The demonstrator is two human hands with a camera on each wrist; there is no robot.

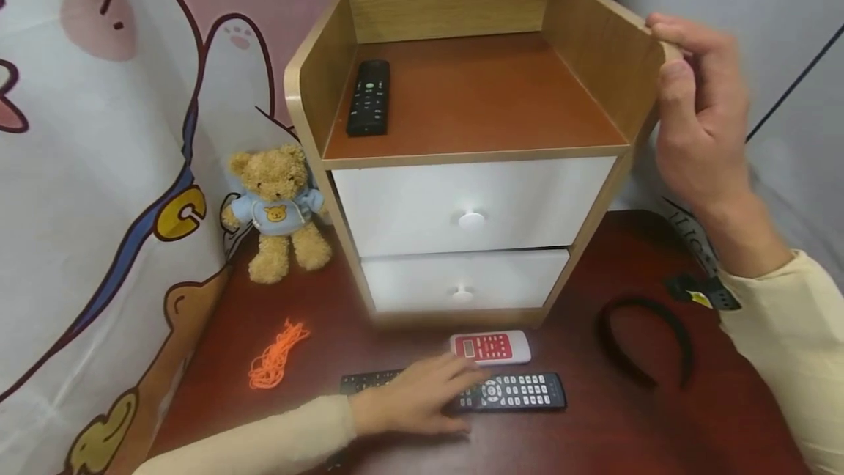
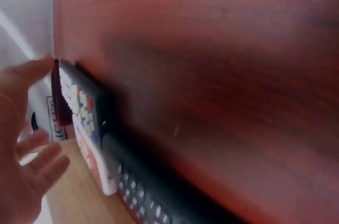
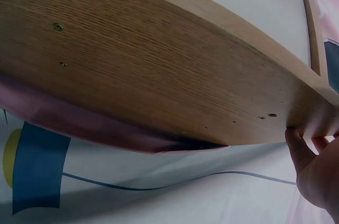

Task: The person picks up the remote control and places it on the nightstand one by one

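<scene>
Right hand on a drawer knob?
No, the right hand grips the right side panel of the cabinet, near its upper front corner.

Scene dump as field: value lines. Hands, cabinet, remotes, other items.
left_hand: left hand over two dark remotes, fingers extended; contact unclear
right_hand: right hand grips the cabinet at its right side panel
drawers: two, white-fronted; upper drawer, lower drawer
remotes_table: left dark remote, right dark remote, both partly covered by hand; white-and-red remote between these and cabinet
remote_shelf: black remote, left side of cabinet top
left_items: teddy bear, orange string
right_item: dark headband on table
</scene>
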